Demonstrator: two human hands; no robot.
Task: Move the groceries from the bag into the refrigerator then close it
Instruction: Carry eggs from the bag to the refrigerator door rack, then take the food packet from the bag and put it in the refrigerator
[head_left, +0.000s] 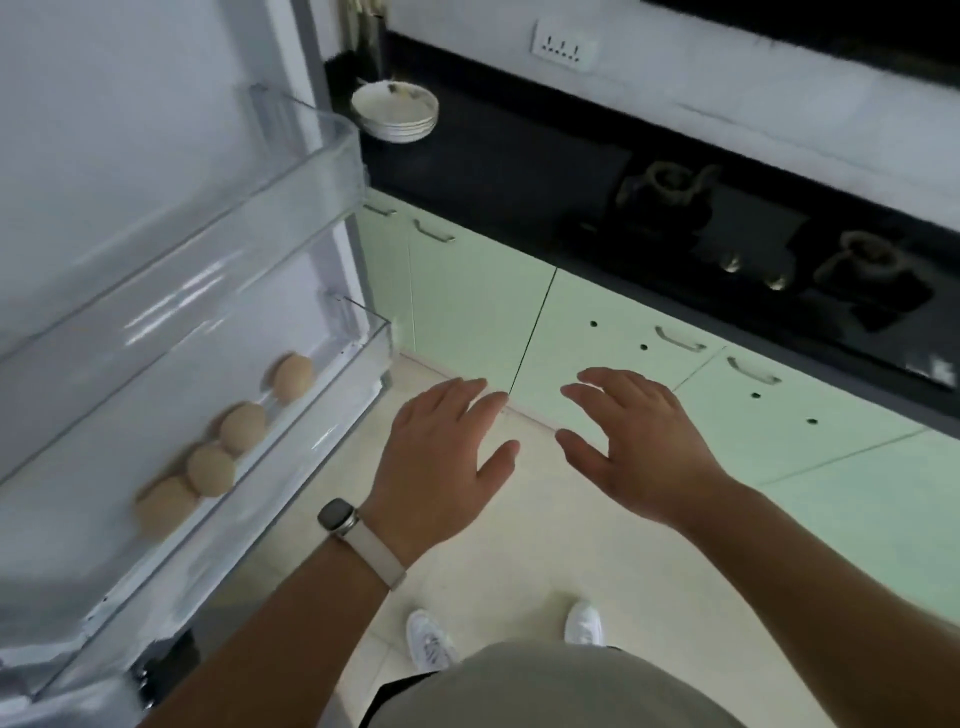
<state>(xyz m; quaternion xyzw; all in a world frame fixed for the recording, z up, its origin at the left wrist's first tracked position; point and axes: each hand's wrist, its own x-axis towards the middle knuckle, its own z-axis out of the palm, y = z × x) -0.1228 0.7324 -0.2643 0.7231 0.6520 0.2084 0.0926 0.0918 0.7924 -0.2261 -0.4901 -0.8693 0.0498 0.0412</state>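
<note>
While the left hand (441, 457) and right hand (634, 447) hover spread and empty above the floor (519, 551), the refrigerator door (130, 156) stands open just to the left, four eggs (241, 428) lined up in its lower shelf (358, 358). No bag is in view, so this looks like a gap between loads. The next move is either reaching for another item or pushing the door shut with the nearer left hand.

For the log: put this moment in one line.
left hand: open, empty | right hand: open, empty | refrigerator door: open | eggs: four in door shelf
</note>
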